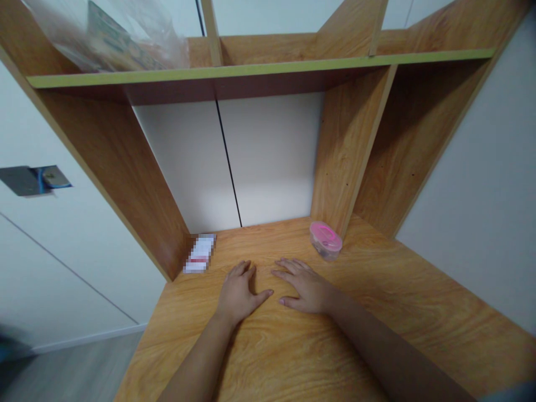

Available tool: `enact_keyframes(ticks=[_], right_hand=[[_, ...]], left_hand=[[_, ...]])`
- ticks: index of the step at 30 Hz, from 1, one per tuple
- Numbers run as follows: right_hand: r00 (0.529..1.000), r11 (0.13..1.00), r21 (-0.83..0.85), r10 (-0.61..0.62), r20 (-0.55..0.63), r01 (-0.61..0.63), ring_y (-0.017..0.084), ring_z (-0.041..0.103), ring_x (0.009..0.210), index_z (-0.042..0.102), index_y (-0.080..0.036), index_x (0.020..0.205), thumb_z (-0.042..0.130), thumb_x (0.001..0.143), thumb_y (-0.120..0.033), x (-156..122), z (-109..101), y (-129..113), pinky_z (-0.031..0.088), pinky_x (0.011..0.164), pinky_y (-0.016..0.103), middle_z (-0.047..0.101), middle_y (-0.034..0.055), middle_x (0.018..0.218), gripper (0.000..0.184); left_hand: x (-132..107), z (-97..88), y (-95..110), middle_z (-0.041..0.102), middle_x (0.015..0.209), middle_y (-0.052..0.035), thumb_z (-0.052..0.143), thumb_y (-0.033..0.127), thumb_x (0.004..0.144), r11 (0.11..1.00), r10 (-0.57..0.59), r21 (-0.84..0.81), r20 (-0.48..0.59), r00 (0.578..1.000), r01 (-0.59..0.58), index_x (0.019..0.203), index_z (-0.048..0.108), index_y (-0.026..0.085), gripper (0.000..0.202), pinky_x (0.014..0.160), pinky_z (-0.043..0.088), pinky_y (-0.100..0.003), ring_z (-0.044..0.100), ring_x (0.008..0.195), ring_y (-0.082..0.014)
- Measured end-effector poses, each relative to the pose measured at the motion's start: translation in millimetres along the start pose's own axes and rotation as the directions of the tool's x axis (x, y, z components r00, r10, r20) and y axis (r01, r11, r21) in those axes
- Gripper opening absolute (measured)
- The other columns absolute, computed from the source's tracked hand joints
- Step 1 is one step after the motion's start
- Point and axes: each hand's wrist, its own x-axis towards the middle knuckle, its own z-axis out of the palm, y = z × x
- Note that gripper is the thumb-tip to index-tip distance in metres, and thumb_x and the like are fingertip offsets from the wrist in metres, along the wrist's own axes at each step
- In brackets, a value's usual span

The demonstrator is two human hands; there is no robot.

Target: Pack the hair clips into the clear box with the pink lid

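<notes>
My left hand [240, 293] and my right hand [302, 286] lie flat and palm down on the wooden desk [268, 357], a short gap between them, fingers spread and holding nothing. Beyond my right hand, against the wooden upright, stands a small clear plastic container with a pink lid [325, 240]. It is not touching either hand. Up and to the left of my left hand lies a flat white packet with a red stripe [200, 254], its print blurred out.
A green-edged wooden shelf [259, 70] spans overhead, carrying a clear plastic bag around a printed package [113, 36]. Wooden side panels [113, 173] and an upright [347, 151] flank the white back wall [268, 162]. Beyond the desk's left edge, a grey floor [75, 371] shows.
</notes>
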Motion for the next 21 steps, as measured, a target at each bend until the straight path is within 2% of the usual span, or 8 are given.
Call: enact_keyframes(ticks=[21], right_hand=[[1.000,1.000,0.001,0.001,-0.020,-0.001,0.034,0.031,0.147,0.043,-0.025,0.151,0.066,0.084,-0.056,-0.3,2.1,1.5,0.021,0.121,0.055,0.035,0.0139,0.160,0.077]], left_hand=[[-0.2,-2.4,0.1,0.051,0.149,-0.0187,0.064,0.072,0.075,1.000,-0.006,-0.006,0.001,1.000,0.006,0.137,0.059,0.013,0.086,0.118,0.035,-0.049,0.046,0.140,-0.0373]])
